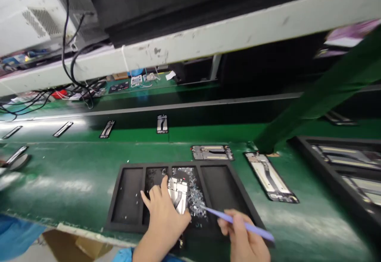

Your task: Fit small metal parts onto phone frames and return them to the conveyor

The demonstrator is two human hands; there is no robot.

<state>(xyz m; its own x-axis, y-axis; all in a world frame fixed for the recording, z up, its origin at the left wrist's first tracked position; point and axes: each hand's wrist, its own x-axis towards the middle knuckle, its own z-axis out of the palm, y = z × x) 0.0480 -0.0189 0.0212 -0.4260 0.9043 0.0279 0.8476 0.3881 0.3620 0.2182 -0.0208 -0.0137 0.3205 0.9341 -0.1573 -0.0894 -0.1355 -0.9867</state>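
Pressing on a thin phone frame [177, 194] with fingers spread, the left hand [164, 223] steadies it in a middle compartment of the black tray [133, 163]; the right hand [244, 242] pinches a blue pry tool [220, 215] beside glass shards [194, 197] (stiff yet fragile: hold by its edges).

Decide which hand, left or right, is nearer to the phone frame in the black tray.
Left. The left hand touches the phone frame; the right hand is apart, to the frame's right, holding a purple pry tool.

Single view is taken from the head, aimed forward and down at the near black tray [184, 163], frame rolled.
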